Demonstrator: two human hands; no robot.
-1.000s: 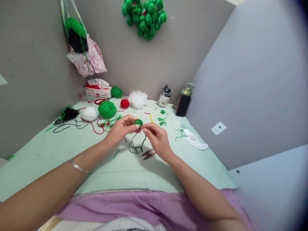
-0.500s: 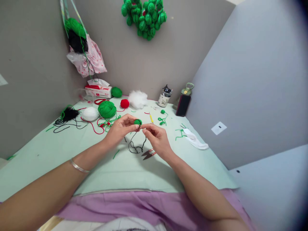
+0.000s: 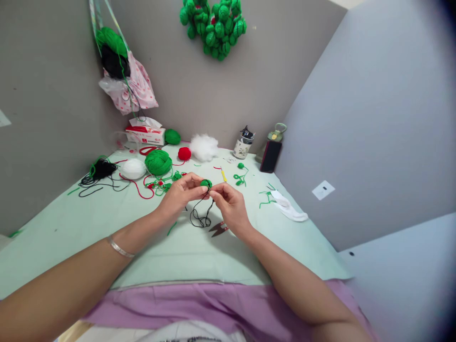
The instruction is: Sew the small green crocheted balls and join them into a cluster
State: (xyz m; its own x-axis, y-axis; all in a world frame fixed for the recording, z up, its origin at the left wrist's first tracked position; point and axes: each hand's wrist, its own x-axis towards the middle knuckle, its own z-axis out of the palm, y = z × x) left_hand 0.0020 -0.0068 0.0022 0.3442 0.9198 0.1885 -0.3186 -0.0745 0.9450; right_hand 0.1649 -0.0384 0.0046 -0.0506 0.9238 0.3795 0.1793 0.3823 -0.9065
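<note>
My left hand pinches a small green crocheted ball with dark lines across it, just above the table. Close against the ball's right side, my right hand has thumb and forefinger closed on black yarn. Whether a needle is also between those fingertips is too small to tell. The yarn hangs from the hands in loose loops down to the tabletop. Thread snips lie below my right hand, partly hidden by it.
Balls of green yarn, white yarn and red yarn stand behind the hands. Beside them are white stuffing, a yellow-handled crochet hook, a jar and a phone. Green crocheted pieces hang above.
The ball has moved slightly down and right and is turned, showing more dark lines. My right fingers have drawn in closer together beside it.
</note>
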